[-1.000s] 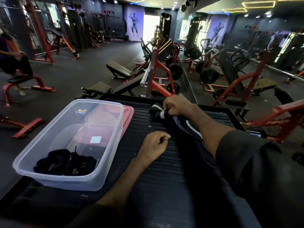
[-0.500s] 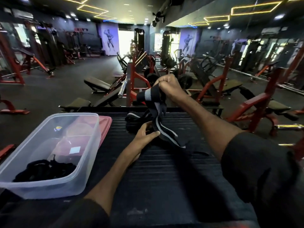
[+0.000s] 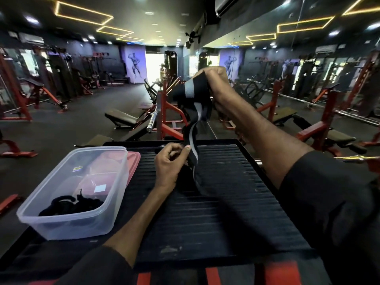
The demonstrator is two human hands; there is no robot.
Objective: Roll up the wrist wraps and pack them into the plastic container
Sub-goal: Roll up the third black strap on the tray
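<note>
A black wrist wrap with a grey stripe (image 3: pixel 193 128) hangs stretched between my two hands above the black ribbed platform (image 3: pixel 222 202). My right hand (image 3: pixel 216 83) holds its upper end high in the air. My left hand (image 3: pixel 170 163) pinches the wrap lower down, close to the platform. The wrap's tail trails onto the platform below my left hand. A clear plastic container (image 3: pixel 78 192) stands to the left, with dark rolled wraps (image 3: pixel 70 206) lying in its near end.
A pink lid (image 3: pixel 134 161) lies under the container's far side. Red-framed benches and a barbell (image 3: pixel 153 122) stand just beyond the platform's far edge. Gym floor drops away to the left of the container.
My right hand has lifted the wrap from the platform high into the air. My left hand has moved up from the platform and taken hold of the wrap's lower part.
</note>
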